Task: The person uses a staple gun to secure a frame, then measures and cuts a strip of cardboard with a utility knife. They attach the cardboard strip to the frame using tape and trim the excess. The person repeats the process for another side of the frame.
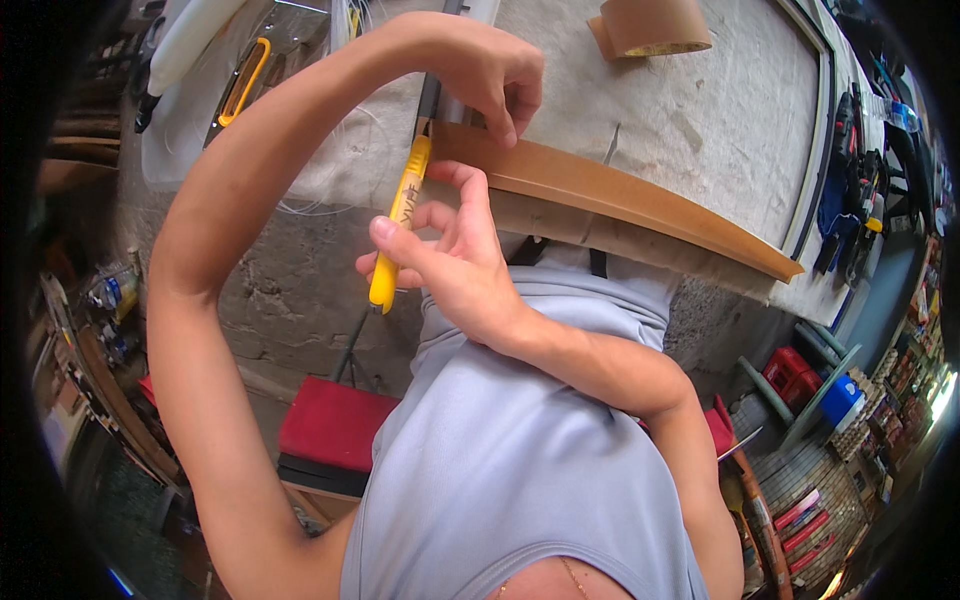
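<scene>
My right hand (455, 255) grips a yellow utility knife (408, 200) with handwriting on its side. The knife's upper end is at the left end of a long brown strip (620, 195), which looks like paper tape or thin cardboard. This strip runs along the near edge of the table and has a lengthwise fold. Reaching round from the left, my left hand (495, 80) is curled, its fingertips on the strip near that end. A dark and grey bar (430, 98) passes under or beside this hand; I cannot tell which. The knife's blade is not clearly visible.
A brown tape roll (660, 28) stands on the cloth-covered table (720, 120). A dark-edged frame (815, 150) and tools (860, 190) lie at the right. Clear strands and a yellow-handled tool (245, 80) are at the left. Below is a red-topped stool (335, 425).
</scene>
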A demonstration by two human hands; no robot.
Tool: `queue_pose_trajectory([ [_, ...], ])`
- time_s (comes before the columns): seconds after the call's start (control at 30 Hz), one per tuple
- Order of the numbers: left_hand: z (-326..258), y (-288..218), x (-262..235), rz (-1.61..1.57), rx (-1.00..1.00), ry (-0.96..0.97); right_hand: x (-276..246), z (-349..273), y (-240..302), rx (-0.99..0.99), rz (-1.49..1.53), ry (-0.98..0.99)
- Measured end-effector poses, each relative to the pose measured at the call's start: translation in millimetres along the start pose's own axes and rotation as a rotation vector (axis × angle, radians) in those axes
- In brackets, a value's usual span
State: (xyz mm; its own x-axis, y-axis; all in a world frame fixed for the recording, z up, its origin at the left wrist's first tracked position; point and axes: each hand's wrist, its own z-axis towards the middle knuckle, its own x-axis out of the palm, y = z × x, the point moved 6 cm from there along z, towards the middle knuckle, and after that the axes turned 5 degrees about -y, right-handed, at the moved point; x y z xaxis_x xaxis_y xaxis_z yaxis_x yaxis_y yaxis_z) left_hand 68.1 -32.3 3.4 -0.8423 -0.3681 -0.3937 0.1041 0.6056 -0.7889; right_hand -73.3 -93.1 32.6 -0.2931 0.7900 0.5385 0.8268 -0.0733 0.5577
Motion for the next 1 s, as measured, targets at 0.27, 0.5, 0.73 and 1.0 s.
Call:
queue_pose_trajectory([
  [0.27,-2.2,2.0,1.2,-0.031,-0.004,-0.003,-3.0,-8.9,-12.2,0.081,0.031,-0.002],
  [0.5,3.6,1.2,-1.1,-0.021,-0.028,0.010,-10.2,-26.5,-25.3,0.039,0.008,0.042],
  [0.73,-3.4,9.9,-21.5,-0.129,0.021,-0.352,-107.1,-96.4,59.7,-0.382,-0.152,-0.187],
  [1.0,49.7,-97.1,31.5,-0.037,0.148,-0.607,-294.9,-57.0,227.4,-0.984,-1.731,-0.750],
])
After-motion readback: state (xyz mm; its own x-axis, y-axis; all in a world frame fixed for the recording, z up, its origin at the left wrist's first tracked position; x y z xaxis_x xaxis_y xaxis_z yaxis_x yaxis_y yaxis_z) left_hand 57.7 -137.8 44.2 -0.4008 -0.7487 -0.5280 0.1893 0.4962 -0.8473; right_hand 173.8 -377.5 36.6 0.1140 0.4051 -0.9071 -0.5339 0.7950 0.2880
